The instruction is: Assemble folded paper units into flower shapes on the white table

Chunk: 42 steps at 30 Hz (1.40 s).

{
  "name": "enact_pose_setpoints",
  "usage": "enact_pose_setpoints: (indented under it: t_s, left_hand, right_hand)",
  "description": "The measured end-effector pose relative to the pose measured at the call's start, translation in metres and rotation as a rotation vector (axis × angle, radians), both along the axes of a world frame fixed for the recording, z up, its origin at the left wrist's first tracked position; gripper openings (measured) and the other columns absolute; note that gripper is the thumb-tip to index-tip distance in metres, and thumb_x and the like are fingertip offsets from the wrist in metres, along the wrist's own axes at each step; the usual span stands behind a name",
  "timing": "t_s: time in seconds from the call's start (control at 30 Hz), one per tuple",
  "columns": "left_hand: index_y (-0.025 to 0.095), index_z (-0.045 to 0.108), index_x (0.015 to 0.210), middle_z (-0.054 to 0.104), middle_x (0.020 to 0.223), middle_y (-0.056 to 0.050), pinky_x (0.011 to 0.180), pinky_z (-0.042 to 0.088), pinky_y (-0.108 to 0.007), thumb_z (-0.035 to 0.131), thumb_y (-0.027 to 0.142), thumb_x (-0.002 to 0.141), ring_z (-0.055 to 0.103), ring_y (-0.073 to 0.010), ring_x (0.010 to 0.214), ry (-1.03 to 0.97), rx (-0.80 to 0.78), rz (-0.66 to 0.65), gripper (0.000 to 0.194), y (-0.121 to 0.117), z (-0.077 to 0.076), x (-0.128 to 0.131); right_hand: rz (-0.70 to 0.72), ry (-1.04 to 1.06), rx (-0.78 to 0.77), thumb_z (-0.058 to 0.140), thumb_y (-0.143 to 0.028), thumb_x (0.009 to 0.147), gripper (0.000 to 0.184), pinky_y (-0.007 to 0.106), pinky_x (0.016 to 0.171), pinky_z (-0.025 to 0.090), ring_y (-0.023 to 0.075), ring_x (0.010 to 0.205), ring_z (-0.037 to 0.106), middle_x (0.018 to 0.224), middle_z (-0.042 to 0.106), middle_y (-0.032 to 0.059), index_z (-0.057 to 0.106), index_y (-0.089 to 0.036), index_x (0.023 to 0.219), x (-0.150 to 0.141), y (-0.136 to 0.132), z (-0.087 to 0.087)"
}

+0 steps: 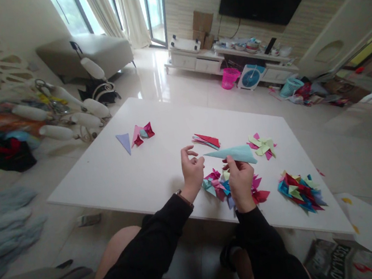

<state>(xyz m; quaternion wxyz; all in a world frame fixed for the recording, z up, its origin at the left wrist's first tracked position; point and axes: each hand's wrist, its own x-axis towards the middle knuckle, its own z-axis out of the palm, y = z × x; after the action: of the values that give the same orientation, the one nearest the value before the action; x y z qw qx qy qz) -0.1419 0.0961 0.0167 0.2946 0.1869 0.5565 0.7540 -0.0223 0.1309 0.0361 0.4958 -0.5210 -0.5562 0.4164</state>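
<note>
A light blue folded paper cone (234, 154) is pinched at its wide end by my right hand (240, 180), its point aimed left. My left hand (192, 170) is off to the left of that tip, fingers curled loosely and apart, with nothing visible in them. Just beyond the hands lies a stack of narrow folded papers (207, 140), red on top. Beneath my right hand a pile of colourful folded paper pieces (217, 186) is partly hidden. A pink and pale green paper pinwheel shape (262, 145) rests to the right of the cone.
A heap of folded papers (300, 191) lies at the table's right. Toward the far left are a lavender paper triangle (124, 143) and small pink and red folded pieces (143, 134). The white table (107, 169) has its near edge above my legs; a lamp (88, 118) stands left.
</note>
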Motion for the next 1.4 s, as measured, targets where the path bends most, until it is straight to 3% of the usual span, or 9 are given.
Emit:
enact_pose_setpoints:
  t_s: [0.1, 0.17, 0.37, 0.63, 0.83, 1.13, 1.4]
  left_hand:
    - [0.018, 0.061, 0.097, 0.059, 0.084, 0.000, 0.046, 0.038, -0.023, 0.062, 0.029, 0.075, 0.050, -0.0065, 0.048, -0.269, -0.037, -0.104, 0.025, 0.004, -0.003, -0.005]
    - [0.016, 0.064, 0.089, 0.063, 0.081, -0.002, 0.046, 0.036, -0.022, 0.063, 0.036, 0.075, 0.050, -0.0065, 0.047, -0.343, -0.039, -0.172, 0.024, 0.005, -0.004, -0.006]
    - [0.015, 0.065, 0.077, 0.066, 0.073, -0.002, 0.048, 0.035, -0.022, 0.069, 0.037, 0.070, 0.048, -0.0060, 0.046, -0.337, 0.017, -0.185, 0.023, 0.005, -0.002, -0.003]
    - [0.015, 0.065, 0.078, 0.066, 0.071, -0.002, 0.047, 0.035, -0.022, 0.066, 0.032, 0.067, 0.048, -0.0065, 0.046, -0.417, 0.060, -0.196, 0.021, 0.003, 0.001, -0.004]
    - [0.015, 0.064, 0.079, 0.062, 0.067, 0.002, 0.045, 0.034, -0.021, 0.070, 0.026, 0.063, 0.047, -0.0054, 0.044, -0.296, 0.049, -0.216, 0.020, 0.003, 0.002, -0.004]
    - [0.015, 0.066, 0.079, 0.062, 0.071, 0.001, 0.049, 0.042, -0.021, 0.074, 0.033, 0.076, 0.051, -0.0066, 0.051, 0.115, 0.107, -0.308, 0.020, 0.000, 0.010, -0.015]
    - [0.016, 0.065, 0.079, 0.060, 0.067, 0.002, 0.046, 0.039, -0.021, 0.073, 0.034, 0.076, 0.053, -0.0071, 0.049, 0.066, 0.113, -0.345, 0.020, 0.001, 0.009, -0.016]
  right_hand:
    - [-0.001, 0.051, -0.015, 0.070, -0.052, 0.083, 0.039, 0.030, 0.059, 0.045, 0.0174, 0.056, 0.061, 0.059, 0.067, 0.0042, 0.072, -0.014, 0.073, 0.000, 0.002, -0.004]
    - [0.006, 0.086, -0.019, 0.071, -0.052, 0.082, 0.038, 0.029, 0.059, 0.045, 0.0167, 0.056, 0.061, 0.059, 0.067, 0.0036, 0.072, -0.014, 0.074, -0.001, 0.004, -0.006]
    - [0.001, 0.121, -0.038, 0.071, -0.051, 0.082, 0.037, 0.029, 0.058, 0.045, 0.0152, 0.055, 0.059, 0.063, 0.068, 0.0034, 0.070, -0.015, 0.075, -0.001, 0.006, -0.011]
    - [0.007, 0.174, -0.063, 0.071, -0.050, 0.082, 0.035, 0.028, 0.057, 0.045, 0.0135, 0.055, 0.059, 0.069, 0.070, 0.0035, 0.067, -0.015, 0.076, -0.002, 0.004, -0.009]
    - [-0.027, 0.265, -0.128, 0.075, -0.048, 0.078, 0.033, 0.025, 0.054, 0.042, 0.0106, 0.054, 0.055, 0.070, 0.069, 0.0017, 0.066, -0.015, 0.076, -0.004, 0.005, -0.009]
    - [-0.060, 0.493, -0.303, 0.082, -0.041, 0.067, 0.033, 0.020, 0.051, 0.039, 0.0068, 0.052, 0.053, 0.066, 0.067, -0.0019, 0.062, -0.016, 0.075, -0.003, 0.007, -0.002]
    - [-0.094, 0.567, -0.339, 0.082, -0.038, 0.068, 0.032, 0.018, 0.051, 0.040, 0.0056, 0.050, 0.052, 0.064, 0.066, -0.0036, 0.058, -0.017, 0.075, -0.006, 0.006, 0.007]
